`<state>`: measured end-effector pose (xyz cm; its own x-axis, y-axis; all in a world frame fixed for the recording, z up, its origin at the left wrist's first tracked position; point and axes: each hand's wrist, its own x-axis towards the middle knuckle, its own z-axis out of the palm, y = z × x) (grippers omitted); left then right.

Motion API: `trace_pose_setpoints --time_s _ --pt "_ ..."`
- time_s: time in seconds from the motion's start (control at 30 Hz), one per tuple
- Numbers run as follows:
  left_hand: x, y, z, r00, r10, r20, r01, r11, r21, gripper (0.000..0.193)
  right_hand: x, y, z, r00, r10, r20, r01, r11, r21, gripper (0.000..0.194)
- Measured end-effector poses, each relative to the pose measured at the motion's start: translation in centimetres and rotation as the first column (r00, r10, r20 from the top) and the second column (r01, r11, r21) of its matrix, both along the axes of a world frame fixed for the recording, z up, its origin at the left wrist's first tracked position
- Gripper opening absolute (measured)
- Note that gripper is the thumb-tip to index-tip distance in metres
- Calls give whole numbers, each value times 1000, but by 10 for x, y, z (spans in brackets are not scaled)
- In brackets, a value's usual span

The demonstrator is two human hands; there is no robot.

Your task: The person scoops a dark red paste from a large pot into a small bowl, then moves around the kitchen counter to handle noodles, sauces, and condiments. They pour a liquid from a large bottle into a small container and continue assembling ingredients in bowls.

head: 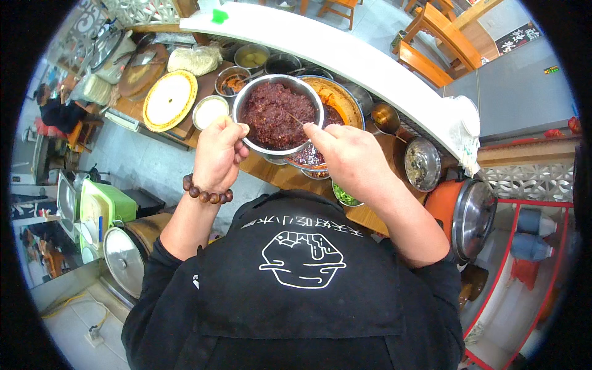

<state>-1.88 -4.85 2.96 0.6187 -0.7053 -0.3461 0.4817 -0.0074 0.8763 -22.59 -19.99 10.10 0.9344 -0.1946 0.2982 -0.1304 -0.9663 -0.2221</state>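
My left hand (pixel 221 144) grips the rim of a steel bowl (pixel 237 99) at its left side, thumb over the edge. Dark red, coarse paste (pixel 275 113) fills much of the bowl. Between the fingers of my right hand (pixel 354 155) is a thin utensil handle (pixel 296 119) that runs into the paste; its far end is hidden there. Partly behind the held bowl stands a larger blue-rimmed basin (pixel 354 104) with orange-red oil and dark chili sauce. A small bowl of chopped greens (pixel 344 194) sits below my right hand.
Left along the wooden counter are a white bowl (pixel 211 112), a round yellow-rimmed plate (pixel 170 101) and a round chopping board (pixel 143 71). Several condiment pots, including one with orange paste (pixel 232 81), line the back beneath a white ledge (pixel 323 39). An orange cooker (pixel 446 203) stands right.
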Motion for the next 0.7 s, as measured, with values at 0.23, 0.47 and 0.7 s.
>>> trace_pose_setpoints --time_s 0.23,0.47,0.7 --pt "-5 0 7 1000 -3 5 3 1000 -22 19 -3 -5 3 999 -24 -28 24 1000 14 23" --pt "-22 -23 14 999 -49 10 49 998 -45 19 -54 -21 -14 897 -432 -91 299 442 846 44" --pt "-73 -72 12 975 -206 78 209 978 -26 13 -91 -4 -62 790 -596 -141 13 -215 977 30"
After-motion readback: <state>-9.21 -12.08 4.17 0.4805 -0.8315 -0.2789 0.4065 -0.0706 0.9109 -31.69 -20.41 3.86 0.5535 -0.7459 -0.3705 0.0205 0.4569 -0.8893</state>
